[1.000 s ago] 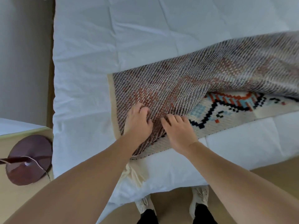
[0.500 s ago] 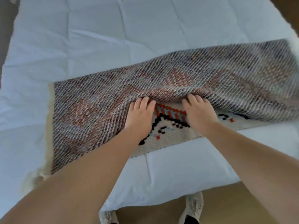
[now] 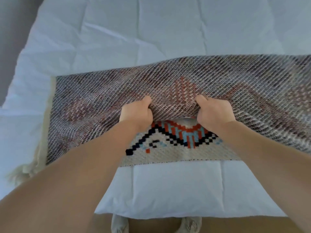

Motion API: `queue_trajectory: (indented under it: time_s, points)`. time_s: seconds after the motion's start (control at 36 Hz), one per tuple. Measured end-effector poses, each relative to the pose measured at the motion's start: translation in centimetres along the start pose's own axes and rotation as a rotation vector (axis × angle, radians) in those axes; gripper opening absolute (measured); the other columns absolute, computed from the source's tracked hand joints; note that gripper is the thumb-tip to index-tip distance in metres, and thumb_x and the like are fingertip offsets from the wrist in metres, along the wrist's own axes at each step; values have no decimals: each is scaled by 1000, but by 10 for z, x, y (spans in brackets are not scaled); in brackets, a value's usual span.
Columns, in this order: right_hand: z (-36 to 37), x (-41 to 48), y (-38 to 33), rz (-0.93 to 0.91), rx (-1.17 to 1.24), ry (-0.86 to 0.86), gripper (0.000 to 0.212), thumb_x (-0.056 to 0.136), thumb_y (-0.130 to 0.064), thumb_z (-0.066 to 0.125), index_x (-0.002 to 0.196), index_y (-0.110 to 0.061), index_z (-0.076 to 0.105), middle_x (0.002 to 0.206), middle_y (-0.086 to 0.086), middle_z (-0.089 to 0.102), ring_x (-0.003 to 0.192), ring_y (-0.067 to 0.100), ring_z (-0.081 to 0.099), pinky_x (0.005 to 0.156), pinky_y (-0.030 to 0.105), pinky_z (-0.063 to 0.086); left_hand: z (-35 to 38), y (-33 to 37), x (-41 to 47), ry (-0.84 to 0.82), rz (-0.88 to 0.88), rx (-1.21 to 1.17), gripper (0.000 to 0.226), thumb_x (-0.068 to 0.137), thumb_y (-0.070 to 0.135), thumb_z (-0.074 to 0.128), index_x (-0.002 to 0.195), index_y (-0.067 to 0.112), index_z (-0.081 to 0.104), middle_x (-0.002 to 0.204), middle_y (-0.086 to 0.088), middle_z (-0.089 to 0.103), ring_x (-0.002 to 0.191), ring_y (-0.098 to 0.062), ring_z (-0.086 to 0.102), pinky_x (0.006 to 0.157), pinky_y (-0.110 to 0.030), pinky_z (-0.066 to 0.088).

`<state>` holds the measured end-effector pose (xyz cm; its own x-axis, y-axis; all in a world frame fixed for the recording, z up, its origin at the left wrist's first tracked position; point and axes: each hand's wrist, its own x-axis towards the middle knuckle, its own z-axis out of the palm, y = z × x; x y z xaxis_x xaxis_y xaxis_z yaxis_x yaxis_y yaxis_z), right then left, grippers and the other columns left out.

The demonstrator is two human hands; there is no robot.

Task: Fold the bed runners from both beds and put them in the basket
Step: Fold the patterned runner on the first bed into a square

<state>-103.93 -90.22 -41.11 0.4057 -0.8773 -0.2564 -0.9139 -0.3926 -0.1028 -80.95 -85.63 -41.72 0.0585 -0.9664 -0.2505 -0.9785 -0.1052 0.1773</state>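
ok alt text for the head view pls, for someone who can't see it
Seen from above, a person's left hand and right hand grip the folded-over edge of a woven bed runner lying across a white duvet. Beneath the fold, its patterned face shows orange, blue and black.

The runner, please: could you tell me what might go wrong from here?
The left hand and right hand grip the runner close together near its middle, so its ends may sag and fold crooked. The folded-over layer lies askew of the patterned edge below, so the fold could end uneven. The fringe lies at the edge of the bed and might drag.
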Motion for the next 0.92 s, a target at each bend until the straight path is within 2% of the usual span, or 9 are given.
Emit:
queue_trajectory:
  time_s: [0.14,0.22,0.28,0.36,0.53,0.58,0.69,0.81,0.92]
  points:
    - [-2,-22,-3,-113,-70,-78,50,95,-55,22,120,-20,48,65,-6,55,53,10,51,46,23,31,0,-3,-30,-199,153,68,55,77,79,39,99,28,37,67,8,59,54,-11,57,53,-31,52]
    - [7,-36,-5,-155,-199,-160,82,81,-80,26,139,-22,31,86,-4,60,68,16,59,56,29,47,8,0,-43,-231,164,136,49,78,66,55,103,29,36,70,11,60,61,-12,59,55,-30,51]
    - [9,-44,-8,-116,-204,-177,78,87,-66,42,145,-19,20,99,0,59,78,21,61,61,33,49,11,0,-48,-209,180,189,37,84,42,57,111,26,38,90,7,60,78,-19,61,63,-32,49]
    - [11,-52,-14,-77,-198,-133,62,94,-32,45,148,-15,18,116,5,54,89,24,61,62,33,44,15,0,-57,-202,213,195,45,87,34,50,129,24,37,119,3,48,102,-22,54,67,-32,40]
    - [23,-67,-21,-88,-330,-132,61,94,-26,38,149,-11,17,137,8,44,113,26,53,96,37,40,19,-12,-85,-196,198,219,59,93,29,46,147,24,22,141,4,40,127,-19,39,99,-36,40]
    - [24,-74,-19,-97,-347,-160,60,93,-20,41,148,-11,19,136,7,44,115,25,53,96,36,41,20,-26,-95,-116,135,265,59,90,23,48,144,26,26,141,6,42,129,-19,37,107,-36,31]
    - [21,-84,-15,-76,-401,-191,55,91,-18,46,143,-13,31,130,5,50,114,23,52,96,35,43,14,-67,-113,-24,-90,224,49,86,12,50,132,27,43,130,5,53,120,-21,47,97,-36,33]
    - [19,-86,-37,-73,-473,-162,50,93,-31,41,139,-14,39,131,6,52,120,27,47,109,44,28,13,-99,-136,-39,-95,249,45,89,14,49,132,27,44,130,5,51,120,-20,46,99,-35,33]
    - [24,-84,-84,-141,-406,-158,73,93,-29,45,152,-13,3,153,16,22,139,33,26,115,47,21,12,-118,-160,48,9,174,46,78,15,65,124,18,58,124,-1,59,118,-24,49,101,-39,34]
